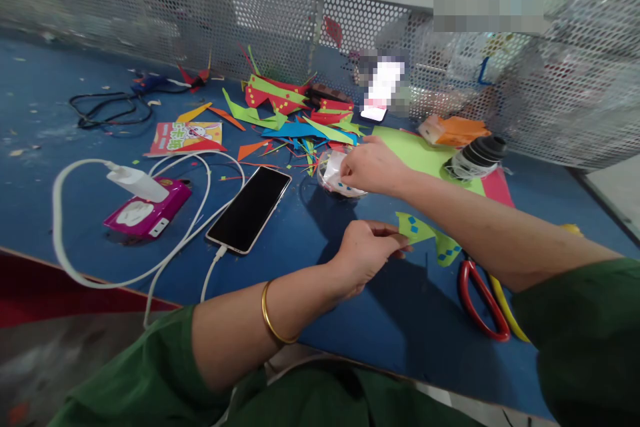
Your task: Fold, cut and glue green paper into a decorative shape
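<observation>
My left hand pinches one end of a light-green paper cutout dotted with blue diamond shapes. The rest of the cutout reaches to the right, over the table beside the scissors with red and yellow handles. Farther off, my right hand is at a small round clear container. Its fingers are bent together at the container's rim, and whatever they hold is hidden. Something whitish and small blue bits show in the container.
A black phone, white cable and purple power strip lie left. Coloured paper scraps and cut shapes spread behind the container. Green sheets, a dark bottle and an orange packet are at right. Perforated metal panels border the back.
</observation>
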The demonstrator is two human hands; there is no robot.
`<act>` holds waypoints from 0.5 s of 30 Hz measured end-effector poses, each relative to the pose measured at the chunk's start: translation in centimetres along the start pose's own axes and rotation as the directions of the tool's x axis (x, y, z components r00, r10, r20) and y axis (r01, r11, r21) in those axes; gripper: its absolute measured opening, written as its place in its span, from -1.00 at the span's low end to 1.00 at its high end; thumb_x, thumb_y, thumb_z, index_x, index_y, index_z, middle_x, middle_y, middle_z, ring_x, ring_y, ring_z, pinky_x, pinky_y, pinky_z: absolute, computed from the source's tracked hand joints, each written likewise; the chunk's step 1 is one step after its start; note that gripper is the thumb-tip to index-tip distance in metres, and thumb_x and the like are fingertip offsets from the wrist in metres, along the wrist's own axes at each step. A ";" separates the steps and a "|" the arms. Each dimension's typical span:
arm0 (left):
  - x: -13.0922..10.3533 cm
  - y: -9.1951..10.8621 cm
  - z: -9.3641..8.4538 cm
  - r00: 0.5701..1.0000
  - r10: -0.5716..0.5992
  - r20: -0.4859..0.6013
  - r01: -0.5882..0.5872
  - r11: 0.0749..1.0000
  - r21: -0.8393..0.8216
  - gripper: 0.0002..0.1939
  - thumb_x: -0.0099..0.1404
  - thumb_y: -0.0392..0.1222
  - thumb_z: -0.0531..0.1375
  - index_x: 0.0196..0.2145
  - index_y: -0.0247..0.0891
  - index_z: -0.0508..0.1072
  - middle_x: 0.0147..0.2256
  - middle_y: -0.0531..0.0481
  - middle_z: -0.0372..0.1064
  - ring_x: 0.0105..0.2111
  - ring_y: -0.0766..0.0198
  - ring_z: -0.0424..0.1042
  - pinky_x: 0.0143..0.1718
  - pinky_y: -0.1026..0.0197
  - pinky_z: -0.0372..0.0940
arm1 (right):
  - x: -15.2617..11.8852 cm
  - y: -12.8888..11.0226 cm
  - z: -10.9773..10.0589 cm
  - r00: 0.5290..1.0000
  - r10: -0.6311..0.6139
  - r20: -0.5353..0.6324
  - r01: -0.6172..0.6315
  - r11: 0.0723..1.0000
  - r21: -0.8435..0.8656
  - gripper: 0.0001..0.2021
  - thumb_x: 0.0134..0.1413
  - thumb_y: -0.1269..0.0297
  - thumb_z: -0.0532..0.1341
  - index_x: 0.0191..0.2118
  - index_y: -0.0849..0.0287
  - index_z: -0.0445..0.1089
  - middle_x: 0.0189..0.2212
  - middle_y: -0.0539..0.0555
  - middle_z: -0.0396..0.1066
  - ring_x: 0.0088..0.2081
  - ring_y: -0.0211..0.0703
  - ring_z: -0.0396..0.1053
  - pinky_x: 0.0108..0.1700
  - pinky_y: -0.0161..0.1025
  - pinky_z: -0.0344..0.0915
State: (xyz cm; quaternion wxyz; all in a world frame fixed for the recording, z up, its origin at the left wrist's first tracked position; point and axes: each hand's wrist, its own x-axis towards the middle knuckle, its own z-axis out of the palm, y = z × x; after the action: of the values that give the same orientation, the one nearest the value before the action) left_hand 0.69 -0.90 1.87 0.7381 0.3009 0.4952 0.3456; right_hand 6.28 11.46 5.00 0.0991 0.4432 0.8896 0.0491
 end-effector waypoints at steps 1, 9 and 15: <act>0.0 0.0 0.0 1.000 0.000 0.003 0.000 1.000 -0.001 -0.80 0.18 -0.47 0.26 -0.57 -0.35 0.50 -0.56 0.04 0.44 -0.57 0.44 0.33 -0.44 0.33 0.18 | -0.1 0.1 0.0 1.000 -0.002 -0.002 0.002 1.000 0.004 -0.76 0.08 0.37 0.16 -0.29 0.14 0.61 -0.31 0.08 0.60 -0.18 -0.05 0.48 0.22 0.02 0.00; 0.2 -0.2 -0.1 1.000 0.009 0.018 -0.009 1.000 -0.002 -0.79 0.16 -0.47 0.26 -0.60 -0.32 0.49 -0.58 0.06 0.44 -0.57 0.43 0.33 -0.43 0.33 0.20 | -0.5 -0.2 0.1 0.998 -0.065 -0.011 0.065 0.998 -0.004 -0.78 0.07 0.36 0.19 -0.30 0.09 0.62 -0.32 0.05 0.60 -0.16 -0.08 0.46 0.25 -0.03 -0.09; -0.1 0.0 0.0 1.000 0.017 0.009 -0.017 1.000 0.008 -0.78 0.14 -0.45 0.27 -0.62 -0.31 0.48 -0.57 0.04 0.44 -0.57 0.41 0.32 -0.40 0.29 0.20 | -0.2 -0.8 0.0 0.997 -0.077 -0.006 0.076 0.996 -0.051 -0.78 0.08 0.38 0.16 -0.35 0.17 0.59 -0.34 0.12 0.59 -0.25 -0.07 0.45 0.14 -0.06 0.00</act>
State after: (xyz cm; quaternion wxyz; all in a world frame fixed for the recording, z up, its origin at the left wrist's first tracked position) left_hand 0.63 -0.93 1.90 0.7361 0.3095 0.4907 0.3487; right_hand 5.77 10.81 4.91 0.1085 0.4059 0.9047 0.0699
